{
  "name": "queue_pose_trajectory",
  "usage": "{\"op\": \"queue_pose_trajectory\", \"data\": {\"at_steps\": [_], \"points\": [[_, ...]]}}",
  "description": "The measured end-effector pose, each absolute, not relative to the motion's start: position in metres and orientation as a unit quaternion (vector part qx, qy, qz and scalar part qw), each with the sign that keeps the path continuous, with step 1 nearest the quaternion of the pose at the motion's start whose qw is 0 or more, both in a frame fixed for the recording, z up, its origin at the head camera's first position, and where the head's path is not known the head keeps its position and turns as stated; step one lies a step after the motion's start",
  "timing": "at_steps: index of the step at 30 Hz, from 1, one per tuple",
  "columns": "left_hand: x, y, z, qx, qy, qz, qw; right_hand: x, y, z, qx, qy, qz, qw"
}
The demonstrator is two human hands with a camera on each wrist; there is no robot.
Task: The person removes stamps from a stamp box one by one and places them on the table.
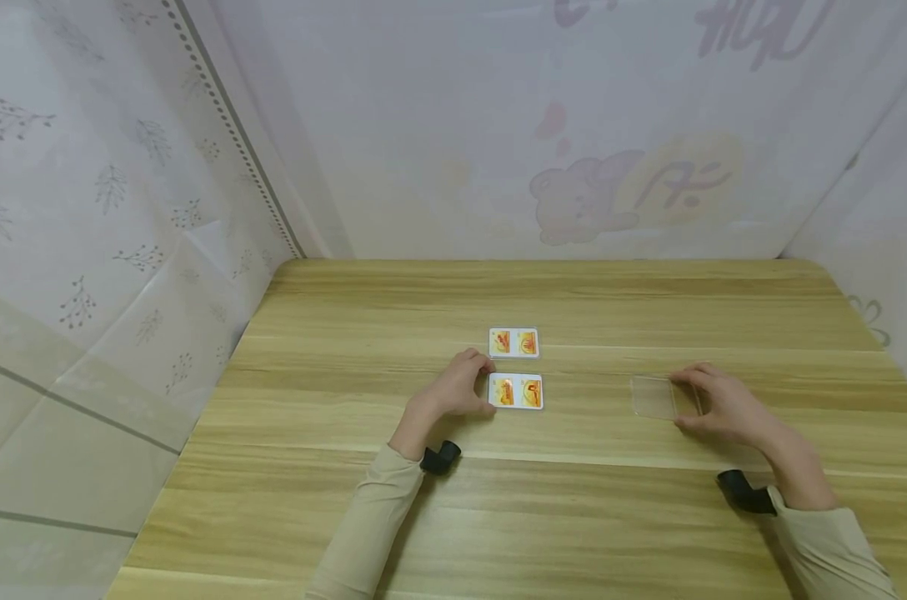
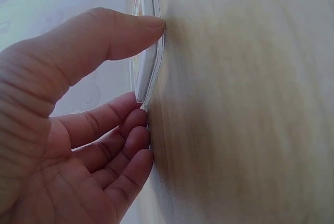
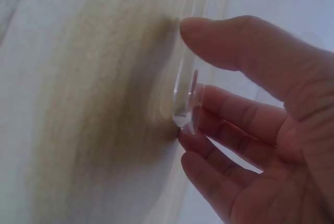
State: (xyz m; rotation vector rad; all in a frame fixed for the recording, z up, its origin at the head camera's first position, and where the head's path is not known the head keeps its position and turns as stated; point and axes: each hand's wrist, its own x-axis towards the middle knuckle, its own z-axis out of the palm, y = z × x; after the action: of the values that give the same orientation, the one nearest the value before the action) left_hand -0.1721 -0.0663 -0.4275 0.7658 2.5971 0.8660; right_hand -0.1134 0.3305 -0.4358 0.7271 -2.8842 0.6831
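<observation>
My left hand [image 1: 461, 387] spans the left end of a flat clear case holding a white card with two orange pictures [image 1: 516, 391]. In the left wrist view, the thumb [image 2: 133, 33] lies along one side of this card case [image 2: 148, 72] and the forefinger touches its corner. Off to the right, my right hand [image 1: 724, 406] holds an empty-looking clear plastic cover [image 1: 653, 397] by its right end. The right wrist view shows the thumb on one edge of the clear cover [image 3: 182, 96], with fingers at the other side, close to the tabletop.
A second picture card [image 1: 513, 342] in similar orange and white lies just beyond the first. The wooden table [image 1: 573, 517] meets a printed curtain [image 1: 423, 150] at the back and another on the left. A black wrist mount [image 1: 746, 492] hangs by each sleeve.
</observation>
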Motion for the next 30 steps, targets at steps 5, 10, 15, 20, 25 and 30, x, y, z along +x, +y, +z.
{"op": "queue_pose_trajectory", "data": {"at_steps": [5,10,15,20,25,30], "points": [[-0.172,-0.066,-0.427,0.264,0.904,0.301,0.151,-0.114,0.331,-0.435,0.238,-0.944,0.223,0.041],[-0.172,-0.066,-0.428,0.263,0.905,0.300,0.150,-0.115,0.331,-0.435,0.238,-0.945,0.220,0.036],[-0.173,-0.066,-0.429,0.264,0.906,0.295,0.147,-0.115,0.331,-0.434,0.237,-0.946,0.219,0.033],[-0.174,-0.066,-0.430,0.265,0.907,0.294,0.148,-0.113,0.328,-0.431,0.227,-0.947,0.225,0.018],[-0.173,-0.066,-0.429,0.264,0.907,0.293,0.149,-0.113,0.323,-0.428,0.235,-0.944,0.229,0.030],[-0.173,-0.066,-0.429,0.264,0.907,0.293,0.150,-0.116,0.319,-0.428,0.265,-0.935,0.226,0.071]]}}
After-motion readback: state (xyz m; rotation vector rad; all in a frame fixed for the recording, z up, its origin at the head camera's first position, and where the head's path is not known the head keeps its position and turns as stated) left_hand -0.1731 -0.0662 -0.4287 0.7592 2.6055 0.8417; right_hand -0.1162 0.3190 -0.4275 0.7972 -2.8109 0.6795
